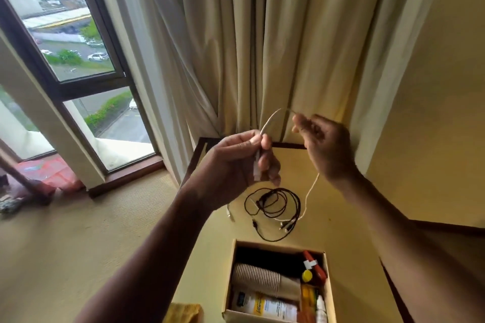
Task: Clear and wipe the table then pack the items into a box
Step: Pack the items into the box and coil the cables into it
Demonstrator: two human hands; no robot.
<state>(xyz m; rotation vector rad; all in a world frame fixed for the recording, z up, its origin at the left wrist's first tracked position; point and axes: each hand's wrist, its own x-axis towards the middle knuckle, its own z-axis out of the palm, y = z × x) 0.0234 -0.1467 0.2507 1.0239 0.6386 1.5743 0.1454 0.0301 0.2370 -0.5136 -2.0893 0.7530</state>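
Grip: left hand and right hand each pinch the white cable, a loop arching between.
Why: likely coiling it for the box.
Waiting: black cable, on table.

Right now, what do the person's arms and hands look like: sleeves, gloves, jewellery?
Both arms are bare to the frame edge: no sleeve on the left forearm or right forearm. The left hand and right hand wear no gloves. No watch or bracelet shows at either wrist. The fingers are blurred, so a thin ring cannot be ruled out.
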